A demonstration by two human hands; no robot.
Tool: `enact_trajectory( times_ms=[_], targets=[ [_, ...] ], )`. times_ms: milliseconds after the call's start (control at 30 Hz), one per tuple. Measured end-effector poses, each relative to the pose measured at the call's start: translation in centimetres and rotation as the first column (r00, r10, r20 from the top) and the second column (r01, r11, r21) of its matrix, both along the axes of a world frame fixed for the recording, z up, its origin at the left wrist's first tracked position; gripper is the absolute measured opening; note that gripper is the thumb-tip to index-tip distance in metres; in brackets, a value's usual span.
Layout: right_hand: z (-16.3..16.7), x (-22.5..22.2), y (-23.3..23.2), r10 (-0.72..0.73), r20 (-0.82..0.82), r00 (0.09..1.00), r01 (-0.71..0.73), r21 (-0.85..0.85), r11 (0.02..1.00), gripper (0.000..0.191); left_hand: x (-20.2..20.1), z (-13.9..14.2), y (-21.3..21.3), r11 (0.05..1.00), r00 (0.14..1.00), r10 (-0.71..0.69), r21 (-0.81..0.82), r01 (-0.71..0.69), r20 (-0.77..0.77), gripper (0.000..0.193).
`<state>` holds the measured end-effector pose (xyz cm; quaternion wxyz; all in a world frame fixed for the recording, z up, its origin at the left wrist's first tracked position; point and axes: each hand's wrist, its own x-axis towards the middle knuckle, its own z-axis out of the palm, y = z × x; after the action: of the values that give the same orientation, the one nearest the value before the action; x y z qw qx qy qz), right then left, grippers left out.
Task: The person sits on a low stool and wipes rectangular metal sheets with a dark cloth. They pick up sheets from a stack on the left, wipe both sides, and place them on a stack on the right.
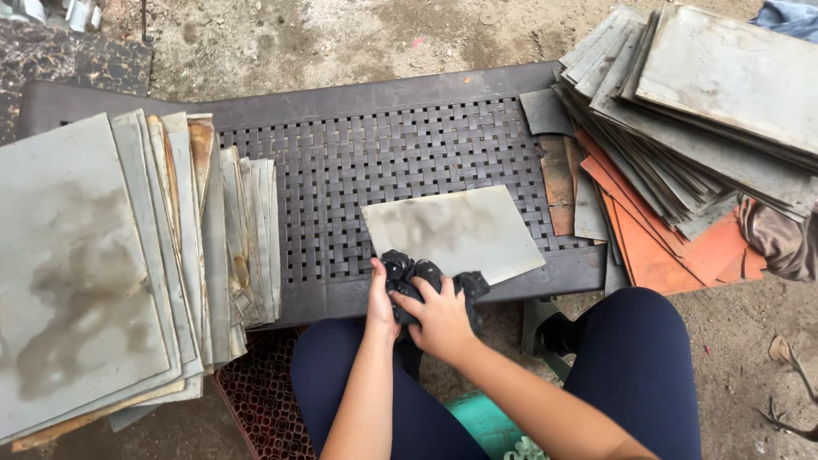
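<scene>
hands: left hand [381,300] and right hand [440,319] both closed on a black rag [426,279], at the worktop's near edge
sheet: single grey metal sheet [456,230] just beyond the hands, rag touching its near corner
stacks: grey sheets [102,255] far left; grey and orange sheets [682,128] far right, both cut off by the frame
worktop: dark woven-pattern worktop [358,162]
floor: dirt ground [341,34]

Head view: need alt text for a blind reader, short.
Both hands, left hand and right hand, grip a black rag at the near edge of a grey metal sheet on a dark woven bench. Sheet stacks sit at left and right.
</scene>
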<state>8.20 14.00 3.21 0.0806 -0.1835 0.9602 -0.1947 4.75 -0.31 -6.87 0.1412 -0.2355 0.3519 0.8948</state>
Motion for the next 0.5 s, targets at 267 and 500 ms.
enact_trajectory(
  times_ms=[267, 500],
  targets=[
    [-4.8, -0.8, 7.3, -0.281, 0.067, 0.957, 0.282, -0.014, 0.959, 0.066, -0.2, -1.4, 2.3, 0.938, 0.981, -0.194, -0.293, 0.183, -0.008, 0.094],
    [-11.3, -1.5, 11.2, -0.394, 0.202, 0.897, 0.440, -0.316, 0.841, 0.057, -1.8, -0.2, 4.8, 0.925, 0.991, 0.132, -0.362, -0.114, 0.025, 0.070]
  ],
)
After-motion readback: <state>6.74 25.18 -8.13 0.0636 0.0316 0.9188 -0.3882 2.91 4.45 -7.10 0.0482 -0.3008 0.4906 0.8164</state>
